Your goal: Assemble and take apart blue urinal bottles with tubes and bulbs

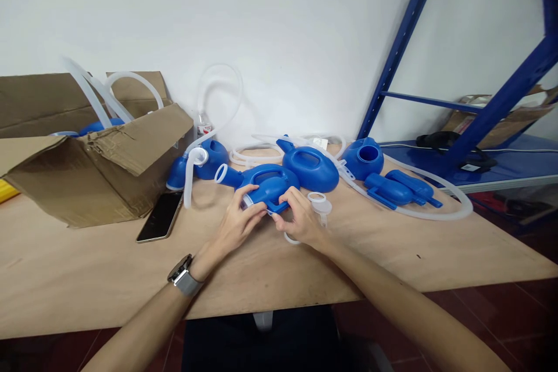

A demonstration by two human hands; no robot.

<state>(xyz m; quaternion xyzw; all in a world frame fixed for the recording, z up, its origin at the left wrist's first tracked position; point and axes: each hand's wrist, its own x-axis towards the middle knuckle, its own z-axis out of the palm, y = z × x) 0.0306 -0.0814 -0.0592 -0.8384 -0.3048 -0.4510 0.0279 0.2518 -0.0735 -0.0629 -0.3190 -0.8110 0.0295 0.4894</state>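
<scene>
A blue plastic jug with a handle [267,181] lies on the wooden table [87,279] in front of me. My left hand [238,222] grips its near end, fingers curled around it. My right hand [300,220] pinches the same end from the right side. A small clear plastic cap [319,201] sits just right of my right hand. A clear ring of tubing [289,239] peeks out under my right hand. A watch [185,276] is on my left wrist.
An open cardboard box [100,168] with hoses and blue parts stands at the left. A dark phone [161,216] lies beside it. More blue jugs [310,166], blue caps [399,187] and clear hoses [436,209] lie behind. A blue metal shelf [488,128] stands at the right.
</scene>
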